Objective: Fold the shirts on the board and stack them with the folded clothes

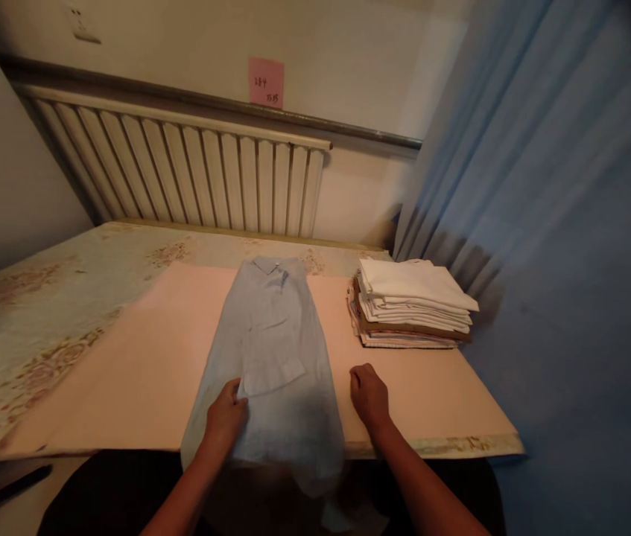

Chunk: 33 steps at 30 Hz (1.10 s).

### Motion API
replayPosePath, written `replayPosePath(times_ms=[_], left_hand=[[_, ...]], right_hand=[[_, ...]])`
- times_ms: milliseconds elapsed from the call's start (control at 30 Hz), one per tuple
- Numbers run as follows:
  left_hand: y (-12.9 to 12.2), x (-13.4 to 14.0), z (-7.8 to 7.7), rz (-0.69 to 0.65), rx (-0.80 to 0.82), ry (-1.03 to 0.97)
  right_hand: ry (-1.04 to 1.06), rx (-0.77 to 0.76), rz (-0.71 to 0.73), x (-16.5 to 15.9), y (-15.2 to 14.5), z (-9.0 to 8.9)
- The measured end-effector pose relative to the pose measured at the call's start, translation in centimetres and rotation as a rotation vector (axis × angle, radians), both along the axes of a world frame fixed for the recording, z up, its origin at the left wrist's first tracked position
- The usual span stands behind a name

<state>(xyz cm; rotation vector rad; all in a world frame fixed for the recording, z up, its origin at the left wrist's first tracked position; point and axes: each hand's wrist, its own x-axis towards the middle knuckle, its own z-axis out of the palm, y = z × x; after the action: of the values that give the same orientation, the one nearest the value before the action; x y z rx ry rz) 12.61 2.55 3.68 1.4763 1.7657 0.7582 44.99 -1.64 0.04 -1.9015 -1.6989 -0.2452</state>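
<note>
A light blue collared shirt (281,424) lies lengthwise in front of me, its collar at the far end and a sleeve folded over its middle. The near hem hangs over the table's front edge. My left hand (226,415) rests on the left part of the shirt, thumb and fingers closed at the corner of the folded sleeve. To the right of the shirt, my right hand (369,394) is curled into a fist above the pink cloth (141,357), apart from the shirt. Nothing shows in that fist.
A stack of folded clothes (416,298), white on top with brown lower down, stands at the right. Beside it hangs a blue curtain (561,298). Floral covering (30,327) shows at the left. Behind the table are a radiator (208,175) and a pink note (266,82).
</note>
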Motion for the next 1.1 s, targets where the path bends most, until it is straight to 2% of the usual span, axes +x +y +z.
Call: replayPosePath(times_ms=[100,167,333,467,633,767,967,1100], left_hand=[[0.7,-0.7,-1.1,0.010,-0.041,-0.083],[1.1,-0.7,-1.2,0.011,-0.069,-0.207],[2.9,-0.2,0.7,0.036,-0.210,-0.540],[5.7,0.5,1.5,0.133,-0.342,-0.647],[10.0,1.7,1.8,0.131,-0.326,-0.676],[12.3,2.6,2.3,0.141,-0.294,-0.625],[13.3,2.0,2.6,0.183,-0.074,-0.388],[13.4,0.8,2.4,0.213,-0.009,-0.227]], right_hand=[[-0.005,-0.001,-0.001,0.0,0.0,0.0],[-0.004,-0.004,-0.003,-0.1,0.0,0.0],[-0.012,-0.005,0.004,-0.1,0.0,0.0],[-0.027,-0.011,-0.009,-0.2,0.1,0.0],[-0.036,-0.018,-0.014,-0.2,0.3,-0.1],[-0.015,-0.016,-0.011,-0.1,0.5,-0.1],[0.017,0.008,0.005,-0.1,0.7,-0.2],[0.016,0.002,-0.002,0.0,0.8,-0.3]])
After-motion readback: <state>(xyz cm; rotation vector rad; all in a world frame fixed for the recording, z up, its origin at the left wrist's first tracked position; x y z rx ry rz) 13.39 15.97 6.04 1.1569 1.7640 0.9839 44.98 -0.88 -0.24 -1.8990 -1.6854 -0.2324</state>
